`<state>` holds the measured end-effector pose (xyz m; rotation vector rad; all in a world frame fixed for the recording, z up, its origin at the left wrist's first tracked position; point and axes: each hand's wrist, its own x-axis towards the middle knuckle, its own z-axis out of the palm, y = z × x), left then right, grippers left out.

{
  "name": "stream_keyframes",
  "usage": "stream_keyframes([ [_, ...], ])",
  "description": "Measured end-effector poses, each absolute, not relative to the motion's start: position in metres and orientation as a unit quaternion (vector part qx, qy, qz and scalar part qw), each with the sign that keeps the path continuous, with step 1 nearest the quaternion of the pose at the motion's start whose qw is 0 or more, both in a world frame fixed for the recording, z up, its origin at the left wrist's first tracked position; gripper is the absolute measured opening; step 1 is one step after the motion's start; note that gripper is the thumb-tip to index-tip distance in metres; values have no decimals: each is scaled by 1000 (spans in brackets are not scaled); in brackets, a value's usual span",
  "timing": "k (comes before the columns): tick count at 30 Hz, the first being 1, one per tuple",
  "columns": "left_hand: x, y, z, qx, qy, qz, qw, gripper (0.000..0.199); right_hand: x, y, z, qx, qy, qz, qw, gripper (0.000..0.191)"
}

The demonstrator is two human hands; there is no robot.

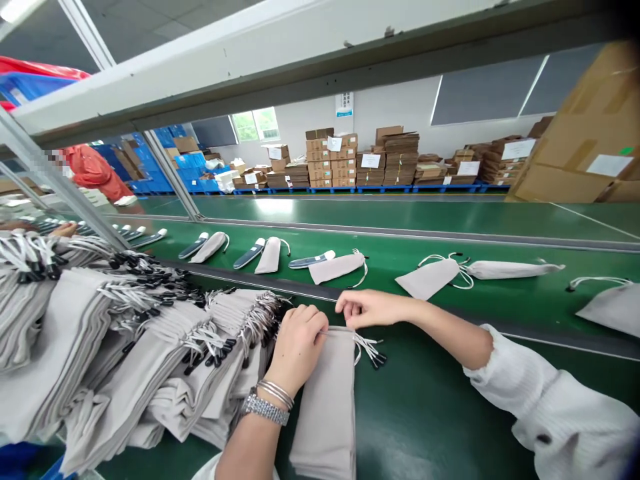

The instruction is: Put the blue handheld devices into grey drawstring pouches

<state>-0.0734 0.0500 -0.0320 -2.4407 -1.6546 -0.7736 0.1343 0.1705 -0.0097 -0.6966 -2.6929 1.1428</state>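
Note:
A small stack of flat grey drawstring pouches lies in front of me on the green work surface, its white cords and black cord tips pointing right. My left hand, with a watch and bangles on the wrist, is closed at the upper left corner of the top pouch. Just past the pouch opening is my right hand, its fingers curled inward; whether they pinch any cloth is hidden. Left of my left hand, heaps of similar pouches lie with their cords bunched.
Beyond my hands, a green conveyor belt carries filled pouches and dark flat items with white ends. A metal frame bar crosses overhead. A person in red stands far left. Cartons are stacked behind.

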Motion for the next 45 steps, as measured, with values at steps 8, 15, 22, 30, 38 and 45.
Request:
stream_keyframes([
  [8,-76,50,-35,-801,-536,-259,71,17,81,291,10,-572,-797,89,172,40],
  [15,-74,51,-40,-802,-521,-268,114,22,63,318,-5,-596,-776,141,150,42],
  [22,-70,36,-25,-837,-428,-336,57,16,121,266,33,-513,-750,172,380,46],
  [30,-60,27,-11,-836,-403,-370,31,18,183,151,59,-397,-713,219,535,28],
  [38,-63,29,-7,-787,-410,-418,-196,14,169,124,54,-368,-764,203,489,19],
  [45,-54,27,-7,-711,-373,-532,-269,13,143,109,35,-262,-847,328,325,32],
])
